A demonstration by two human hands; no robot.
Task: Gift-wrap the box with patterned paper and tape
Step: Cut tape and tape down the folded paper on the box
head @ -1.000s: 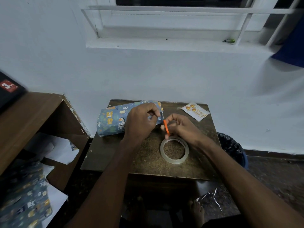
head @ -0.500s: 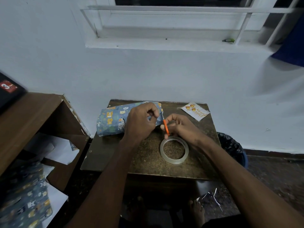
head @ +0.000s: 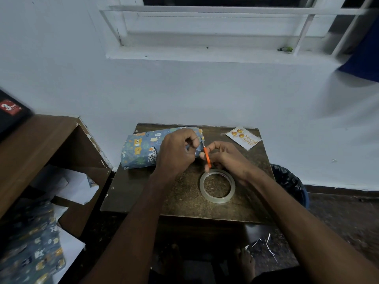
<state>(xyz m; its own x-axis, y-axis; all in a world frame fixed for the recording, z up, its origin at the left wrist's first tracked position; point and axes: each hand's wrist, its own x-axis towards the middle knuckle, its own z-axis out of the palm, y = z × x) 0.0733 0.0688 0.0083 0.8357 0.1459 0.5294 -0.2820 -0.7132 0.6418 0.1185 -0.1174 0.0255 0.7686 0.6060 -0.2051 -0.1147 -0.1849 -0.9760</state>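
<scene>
The left hand is curled, its fingertips pinching something small at the near end of the wrapped box; what it pinches cannot be made out. The box, covered in blue animal-print paper, lies on the small table, extending left from under that hand.

The right hand grips an orange-handled tool, held just beside the left hand's fingers, blade end toward the box. The tape roll lies flat on the table directly below the right hand, touching its lower edge.

A printed card lies beyond the right hand, near the table's far corner.
</scene>
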